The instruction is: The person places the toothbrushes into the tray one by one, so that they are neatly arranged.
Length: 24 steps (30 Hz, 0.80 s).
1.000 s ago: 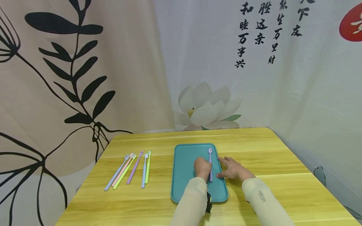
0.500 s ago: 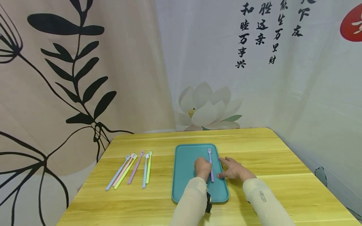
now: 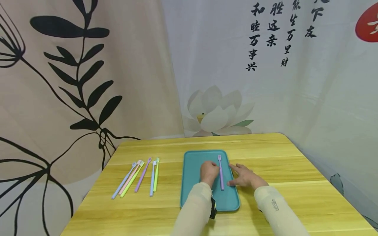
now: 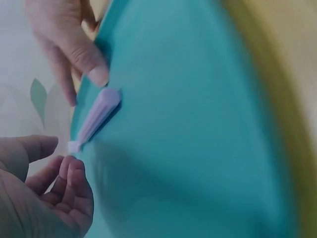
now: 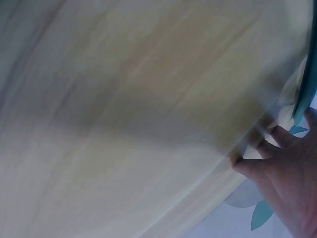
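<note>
On the right part of the teal tray [image 3: 193, 183] lies a purple toothbrush [image 3: 221, 178], its head toward the far edge. My left hand [image 3: 209, 173] is over the tray, just left of the toothbrush. In the left wrist view the left hand [image 4: 54, 191] has loosely bent fingers with thumb and fingertips apart, holding nothing, beside the toothbrush [image 4: 100, 111]. My right hand [image 3: 246, 177] rests at the tray's right edge with its fingers spread; the right wrist view shows this hand [image 5: 287, 166] beside the tray's rim [image 5: 308, 79].
Several toothbrushes lie on the wooden table [image 3: 97, 213] left of the tray, among them a blue one [image 3: 124, 181], a purple one [image 3: 143, 175] and a green one [image 3: 156, 175]. A printed curtain [image 3: 141, 65] hangs behind the table.
My left hand has let go of the purple toothbrush and shifted slightly left and away from it. The right hand stays at the tray's edge.
</note>
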{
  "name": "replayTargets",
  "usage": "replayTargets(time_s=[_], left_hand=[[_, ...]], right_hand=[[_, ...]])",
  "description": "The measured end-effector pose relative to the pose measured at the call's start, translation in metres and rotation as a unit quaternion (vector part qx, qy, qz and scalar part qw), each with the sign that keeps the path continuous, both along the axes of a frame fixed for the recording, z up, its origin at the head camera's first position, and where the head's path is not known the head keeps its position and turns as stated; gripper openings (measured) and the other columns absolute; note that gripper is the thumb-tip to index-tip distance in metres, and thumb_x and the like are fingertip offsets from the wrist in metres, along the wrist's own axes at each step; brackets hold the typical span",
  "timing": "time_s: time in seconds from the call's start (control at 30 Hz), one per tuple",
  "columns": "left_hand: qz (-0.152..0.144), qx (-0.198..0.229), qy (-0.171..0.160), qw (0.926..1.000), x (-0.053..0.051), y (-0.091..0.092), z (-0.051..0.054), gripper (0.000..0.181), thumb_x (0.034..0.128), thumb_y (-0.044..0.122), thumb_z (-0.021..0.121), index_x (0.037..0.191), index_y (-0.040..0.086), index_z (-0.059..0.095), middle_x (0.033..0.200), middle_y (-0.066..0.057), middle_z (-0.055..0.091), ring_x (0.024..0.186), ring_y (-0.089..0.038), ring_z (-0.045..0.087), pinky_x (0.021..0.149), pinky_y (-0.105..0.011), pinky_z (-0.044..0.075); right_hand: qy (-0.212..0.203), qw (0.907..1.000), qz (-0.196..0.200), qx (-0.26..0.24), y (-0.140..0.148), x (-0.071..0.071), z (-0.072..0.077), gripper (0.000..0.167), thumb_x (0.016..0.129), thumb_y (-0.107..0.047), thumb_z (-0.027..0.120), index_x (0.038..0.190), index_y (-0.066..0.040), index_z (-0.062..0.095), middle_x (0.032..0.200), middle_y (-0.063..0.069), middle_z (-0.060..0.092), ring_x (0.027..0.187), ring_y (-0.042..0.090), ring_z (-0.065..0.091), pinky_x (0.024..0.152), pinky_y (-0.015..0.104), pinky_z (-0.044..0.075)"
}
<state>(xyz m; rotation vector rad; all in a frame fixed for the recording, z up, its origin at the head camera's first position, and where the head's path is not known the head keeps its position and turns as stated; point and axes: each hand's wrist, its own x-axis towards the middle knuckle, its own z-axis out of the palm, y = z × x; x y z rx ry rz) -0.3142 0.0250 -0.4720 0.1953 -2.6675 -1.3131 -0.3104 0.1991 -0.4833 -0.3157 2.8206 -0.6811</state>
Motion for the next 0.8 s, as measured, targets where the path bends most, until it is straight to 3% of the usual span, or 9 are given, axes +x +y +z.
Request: replayTargets(time_s=[0.3, 0.43, 0.6, 0.8], left_hand=[[-0.015, 0.002, 0.001, 0.9999, -0.009, -0.026, 0.022, 0.018, 0.0885, 0.015, 0.073, 0.103, 0.004, 0.075, 0.096, -0.008, 0.071, 0.082, -0.023, 0.065, 0.071, -0.039, 0.055], [-0.026, 0.013, 0.015, 0.9995, -0.017, -0.043, 0.028, 0.022, 0.0893, 0.014, 0.072, 0.108, 0.003, 0.074, 0.099, -0.01, 0.071, 0.079, -0.023, 0.064, 0.068, -0.038, 0.054], [-0.043, 0.036, 0.045, 0.9974, -0.028, -0.065, 0.035, 0.023, 0.0888, 0.01, 0.072, 0.11, 0.001, 0.074, 0.101, -0.012, 0.071, 0.085, -0.026, 0.064, 0.074, -0.04, 0.054], [-0.047, 0.037, 0.056, 0.9966, -0.036, -0.09, 0.044, 0.025, 0.0904, 0.012, 0.072, 0.113, 0.002, 0.073, 0.101, -0.012, 0.07, 0.086, -0.026, 0.064, 0.075, -0.041, 0.054]], right_hand=[[-0.009, 0.9999, -0.003, -0.008, 0.0, -0.001, 0.0, 0.094, 0.081, -0.046, 0.08, 0.156, -0.013, 0.033, 0.155, 0.031, 0.026, 0.138, 0.054, 0.026, 0.106, 0.073, 0.02], [-0.007, 0.9999, -0.003, -0.009, 0.0, -0.001, -0.001, 0.094, 0.081, -0.046, 0.08, 0.156, -0.014, 0.033, 0.155, 0.03, 0.025, 0.138, 0.055, 0.026, 0.106, 0.073, 0.021], [-0.009, 0.9999, -0.007, -0.012, 0.001, 0.0, -0.001, 0.094, 0.081, -0.046, 0.08, 0.156, -0.015, 0.033, 0.156, 0.029, 0.025, 0.138, 0.054, 0.026, 0.105, 0.072, 0.023], [-0.014, 0.9998, -0.011, -0.012, 0.001, 0.001, -0.001, 0.094, 0.081, -0.046, 0.08, 0.156, -0.016, 0.033, 0.156, 0.028, 0.024, 0.139, 0.054, 0.026, 0.105, 0.072, 0.024]])
